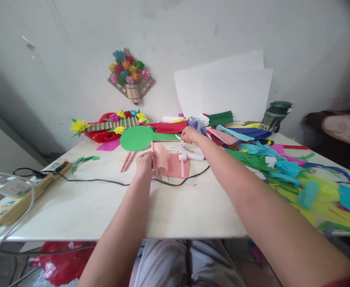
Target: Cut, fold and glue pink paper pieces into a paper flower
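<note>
Left hand (144,164) pinches a folded pink paper sheet (162,156); right hand (189,134) closes on a thin white stick (178,137).

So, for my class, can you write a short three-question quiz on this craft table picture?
1. True or false: the left hand holds a pink paper piece.
2. Which lies just beside the right hand? A. glue gun B. power strip C. dark bottle
3. What colour is the paper disc behind the hands?

Key: 1 true; 2 A; 3 green.
</note>
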`<state>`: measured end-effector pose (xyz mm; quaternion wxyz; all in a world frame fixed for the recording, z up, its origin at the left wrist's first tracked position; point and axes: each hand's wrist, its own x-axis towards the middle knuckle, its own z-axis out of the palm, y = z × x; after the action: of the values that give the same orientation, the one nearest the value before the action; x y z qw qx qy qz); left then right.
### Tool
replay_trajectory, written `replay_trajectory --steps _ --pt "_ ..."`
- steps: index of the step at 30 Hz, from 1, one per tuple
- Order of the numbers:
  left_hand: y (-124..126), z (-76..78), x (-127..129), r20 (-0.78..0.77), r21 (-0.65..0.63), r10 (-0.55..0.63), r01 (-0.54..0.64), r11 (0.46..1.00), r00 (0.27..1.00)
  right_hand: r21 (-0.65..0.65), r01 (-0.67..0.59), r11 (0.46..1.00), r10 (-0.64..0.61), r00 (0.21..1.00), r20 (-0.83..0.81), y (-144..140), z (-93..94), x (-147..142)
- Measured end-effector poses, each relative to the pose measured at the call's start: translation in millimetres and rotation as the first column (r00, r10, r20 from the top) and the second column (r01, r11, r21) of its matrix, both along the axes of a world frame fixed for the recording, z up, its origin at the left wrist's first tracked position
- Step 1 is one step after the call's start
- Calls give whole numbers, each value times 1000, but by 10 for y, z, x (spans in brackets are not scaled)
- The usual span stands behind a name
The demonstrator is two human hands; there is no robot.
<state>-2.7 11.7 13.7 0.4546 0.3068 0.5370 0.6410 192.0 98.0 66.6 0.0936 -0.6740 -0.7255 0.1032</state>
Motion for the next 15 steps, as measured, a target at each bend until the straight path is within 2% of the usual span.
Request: replay_trajectory --steps 2,5,9,12,15 --pt "-2 -3 -10 3 -2 6 -6 1000 1000 44 -15 999 17 999 -37 -29 9 -88" --pt "-3 -6 -19 1 4 4 -4 1000 1000 90 23 996 -26 999 24 -48 5 -114" --pt "-17 6 -9 14 17 -13 12 1000 1000 44 56 997 -61 991 117 -21 -52 -85" --pt "-30 17 2 28 3 -20 20 1000 999 8 81 997 -82 989 122 18 -125 -108" --pt "-31 19 5 31 -12 -5 6 1000 1000 27 104 994 -106 988 110 50 -176 -118"
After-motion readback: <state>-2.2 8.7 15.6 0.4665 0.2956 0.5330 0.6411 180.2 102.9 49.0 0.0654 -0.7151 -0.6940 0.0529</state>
